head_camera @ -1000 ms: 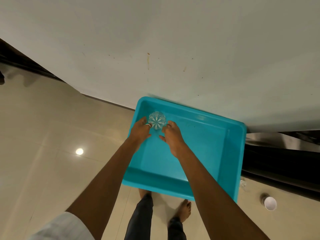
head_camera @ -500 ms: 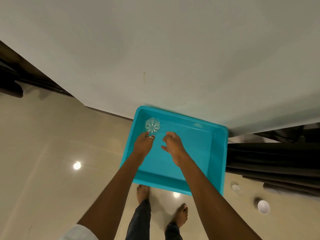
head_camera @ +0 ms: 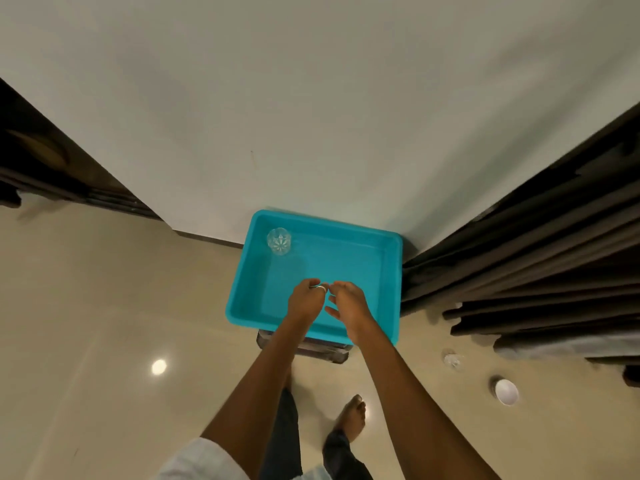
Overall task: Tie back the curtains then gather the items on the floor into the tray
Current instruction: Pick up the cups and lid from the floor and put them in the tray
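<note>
Here, 1 clear cut-glass tumbler [head_camera: 278, 240] in a turquoise plastic tray [head_camera: 346, 258].
Your left hand [head_camera: 304, 303] and right hand [head_camera: 348, 304] hover, fingers loosely curled; a knock could topple the tumbler.

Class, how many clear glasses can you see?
2. One glass stands in the blue tray's far-left corner; the other glass is on the floor near the white cup. Curtains may hide more.

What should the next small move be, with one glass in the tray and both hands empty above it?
Probably turn right and reach the right hand down for the clear glass on the floor, the nearer of the two items left there; the white cup lies beyond it. The left hand holds nothing either, and the tray has only one cut glass in it.
</note>
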Tool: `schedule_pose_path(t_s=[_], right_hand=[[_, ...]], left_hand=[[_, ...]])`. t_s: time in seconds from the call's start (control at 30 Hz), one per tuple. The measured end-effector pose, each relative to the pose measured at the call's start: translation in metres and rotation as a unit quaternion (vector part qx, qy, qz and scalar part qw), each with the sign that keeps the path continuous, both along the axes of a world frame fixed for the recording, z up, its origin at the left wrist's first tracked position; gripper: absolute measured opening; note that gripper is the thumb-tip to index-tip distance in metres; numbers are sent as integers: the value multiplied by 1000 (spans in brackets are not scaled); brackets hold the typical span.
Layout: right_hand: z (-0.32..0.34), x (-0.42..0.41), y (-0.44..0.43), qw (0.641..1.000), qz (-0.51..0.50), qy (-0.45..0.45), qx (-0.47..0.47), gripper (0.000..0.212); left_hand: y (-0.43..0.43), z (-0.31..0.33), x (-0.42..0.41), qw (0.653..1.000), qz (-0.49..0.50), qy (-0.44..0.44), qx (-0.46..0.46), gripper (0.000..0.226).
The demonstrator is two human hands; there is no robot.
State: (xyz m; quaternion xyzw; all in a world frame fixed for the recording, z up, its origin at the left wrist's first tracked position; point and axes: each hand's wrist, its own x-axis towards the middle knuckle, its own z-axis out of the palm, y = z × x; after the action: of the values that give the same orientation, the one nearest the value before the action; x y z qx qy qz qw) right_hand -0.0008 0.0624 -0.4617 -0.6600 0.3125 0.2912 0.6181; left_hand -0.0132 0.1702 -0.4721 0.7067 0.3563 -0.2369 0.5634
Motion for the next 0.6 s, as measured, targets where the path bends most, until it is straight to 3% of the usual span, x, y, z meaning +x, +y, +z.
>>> schedule_pose_path(t_s=[0.17, 0.27, 0.4, 0.6], right_hand=[[22, -45, -51, 1000, -12, -9, -11, 24], [30, -69, -79, 1000, -24, -18, -7, 23], [41, -100, -116, 998, -62, -26, 5, 6], [51, -138, -153, 991, -125, -42, 28, 12]], left_hand=[[-53, 21, -44, 999, -32, -27, 20, 38], [-73, 26, -67, 999, -23, -36, 32, 37], [-91, 28, -88, 998, -22, -45, 39, 40], [-121, 35, -101, 997, -38, -64, 29, 40]])
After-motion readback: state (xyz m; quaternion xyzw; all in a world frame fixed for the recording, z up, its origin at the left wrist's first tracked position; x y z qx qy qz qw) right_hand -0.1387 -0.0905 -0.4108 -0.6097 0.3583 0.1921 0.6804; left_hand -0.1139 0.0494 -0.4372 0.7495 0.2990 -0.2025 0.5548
